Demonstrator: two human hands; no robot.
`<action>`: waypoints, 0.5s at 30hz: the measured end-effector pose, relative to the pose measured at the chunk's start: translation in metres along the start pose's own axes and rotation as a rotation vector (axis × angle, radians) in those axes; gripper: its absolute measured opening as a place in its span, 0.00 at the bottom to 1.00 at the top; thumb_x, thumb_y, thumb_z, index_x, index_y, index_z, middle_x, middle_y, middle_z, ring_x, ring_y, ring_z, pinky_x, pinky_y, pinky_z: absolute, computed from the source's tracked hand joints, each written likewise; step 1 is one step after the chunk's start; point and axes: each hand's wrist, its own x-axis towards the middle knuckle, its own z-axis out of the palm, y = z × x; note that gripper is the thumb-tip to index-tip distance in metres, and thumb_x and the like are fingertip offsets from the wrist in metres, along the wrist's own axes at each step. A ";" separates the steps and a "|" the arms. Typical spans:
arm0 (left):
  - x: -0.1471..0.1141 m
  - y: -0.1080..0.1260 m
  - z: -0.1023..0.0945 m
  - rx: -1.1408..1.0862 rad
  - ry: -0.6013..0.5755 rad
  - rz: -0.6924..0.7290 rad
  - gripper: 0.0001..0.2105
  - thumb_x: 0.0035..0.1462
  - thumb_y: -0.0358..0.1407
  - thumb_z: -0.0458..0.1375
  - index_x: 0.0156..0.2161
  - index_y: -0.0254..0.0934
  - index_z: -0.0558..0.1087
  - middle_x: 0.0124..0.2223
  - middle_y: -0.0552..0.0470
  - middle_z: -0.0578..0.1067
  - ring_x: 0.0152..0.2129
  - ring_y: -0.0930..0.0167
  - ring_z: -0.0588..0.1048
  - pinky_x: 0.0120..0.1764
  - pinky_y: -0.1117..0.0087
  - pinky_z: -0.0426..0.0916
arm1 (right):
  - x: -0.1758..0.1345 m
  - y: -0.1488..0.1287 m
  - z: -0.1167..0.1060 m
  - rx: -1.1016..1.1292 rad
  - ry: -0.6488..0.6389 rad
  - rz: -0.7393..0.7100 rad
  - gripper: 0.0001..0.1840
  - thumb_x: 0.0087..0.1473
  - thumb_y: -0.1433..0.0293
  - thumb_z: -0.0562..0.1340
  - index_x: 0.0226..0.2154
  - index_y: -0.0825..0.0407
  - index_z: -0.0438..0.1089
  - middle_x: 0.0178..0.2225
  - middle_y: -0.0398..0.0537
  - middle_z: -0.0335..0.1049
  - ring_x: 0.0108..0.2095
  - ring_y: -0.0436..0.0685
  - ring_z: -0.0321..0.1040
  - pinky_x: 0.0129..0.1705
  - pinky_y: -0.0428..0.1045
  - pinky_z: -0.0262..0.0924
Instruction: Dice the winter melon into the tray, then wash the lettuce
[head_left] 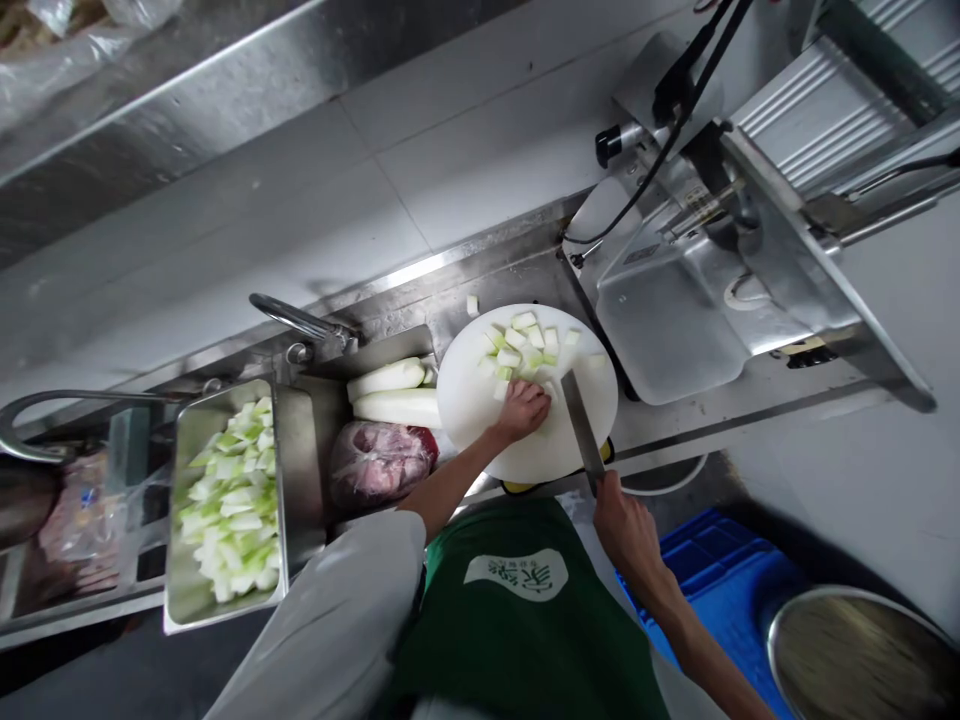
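Observation:
My left hand (523,411) rests on the round white cutting board (495,466) with its fingers curled over a pale piece of peeled gourd, most of which they hide. In my right hand (626,522) is the handle of a kitchen knife (582,422). Its blade lies over the board's right part, a little apart from my left fingers. Chunks of cut gourd (525,340) are heaped on the board just beyond my left hand. One loose gourd chunk (472,305) sits on the steel counter behind the board.
Left of the board, the sink holds long peeled gourds (397,407) and plastic-wrapped meat (382,460). A steel pan (281,520) of cut gourd stands farther left, near the taps (300,318). To the right is a slicing machine (675,320). A blue crate (720,570) sits below.

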 end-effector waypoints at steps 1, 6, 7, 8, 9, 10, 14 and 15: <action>0.001 0.001 0.000 0.011 -0.013 0.005 0.14 0.71 0.38 0.50 0.42 0.41 0.79 0.45 0.46 0.78 0.46 0.61 0.70 0.54 0.53 0.62 | -0.004 -0.005 -0.002 -0.001 -0.006 -0.014 0.09 0.73 0.71 0.48 0.44 0.53 0.62 0.26 0.49 0.74 0.27 0.57 0.73 0.28 0.49 0.40; 0.002 0.004 0.000 0.036 -0.019 0.007 0.14 0.70 0.37 0.50 0.42 0.41 0.79 0.45 0.46 0.78 0.46 0.61 0.69 0.54 0.53 0.61 | -0.013 -0.016 -0.002 0.001 -0.050 -0.071 0.09 0.69 0.77 0.48 0.45 0.53 0.61 0.27 0.50 0.76 0.29 0.58 0.76 0.28 0.49 0.45; 0.002 0.004 0.000 0.034 -0.024 0.007 0.14 0.70 0.37 0.49 0.42 0.41 0.79 0.45 0.46 0.78 0.46 0.61 0.69 0.55 0.53 0.61 | -0.010 -0.017 0.000 0.003 -0.056 -0.077 0.10 0.68 0.78 0.49 0.46 0.54 0.62 0.28 0.51 0.76 0.29 0.59 0.76 0.29 0.49 0.47; 0.002 0.005 0.000 0.029 -0.031 0.005 0.14 0.70 0.37 0.49 0.42 0.41 0.79 0.46 0.46 0.78 0.47 0.61 0.69 0.55 0.53 0.61 | -0.006 -0.019 0.003 0.008 -0.057 -0.080 0.11 0.67 0.78 0.49 0.47 0.55 0.62 0.28 0.52 0.76 0.30 0.60 0.76 0.29 0.49 0.49; 0.002 0.005 0.000 0.024 -0.041 0.002 0.14 0.70 0.37 0.50 0.41 0.41 0.79 0.46 0.46 0.78 0.47 0.61 0.69 0.55 0.53 0.60 | 0.000 -0.021 0.006 0.016 -0.053 -0.085 0.13 0.66 0.79 0.49 0.49 0.57 0.63 0.30 0.54 0.77 0.31 0.61 0.77 0.30 0.49 0.51; 0.002 0.005 0.000 0.019 -0.051 -0.001 0.14 0.70 0.37 0.50 0.41 0.41 0.79 0.47 0.46 0.78 0.48 0.60 0.69 0.55 0.53 0.60 | 0.008 -0.023 0.009 0.027 -0.042 -0.091 0.15 0.65 0.79 0.48 0.51 0.59 0.63 0.31 0.57 0.77 0.32 0.62 0.77 0.31 0.49 0.53; 0.000 0.005 -0.001 0.010 -0.060 -0.016 0.13 0.70 0.38 0.52 0.41 0.42 0.79 0.50 0.47 0.77 0.52 0.59 0.68 0.58 0.50 0.59 | 0.031 -0.033 0.023 0.074 -0.016 -0.110 0.22 0.63 0.81 0.48 0.58 0.65 0.61 0.35 0.64 0.78 0.36 0.64 0.77 0.35 0.51 0.60; 0.000 0.005 -0.001 0.010 -0.053 -0.025 0.12 0.70 0.39 0.52 0.42 0.42 0.79 0.51 0.47 0.77 0.53 0.58 0.68 0.59 0.50 0.58 | 0.031 -0.033 0.025 0.083 -0.034 -0.103 0.22 0.63 0.80 0.49 0.58 0.65 0.61 0.35 0.64 0.78 0.36 0.64 0.77 0.35 0.51 0.60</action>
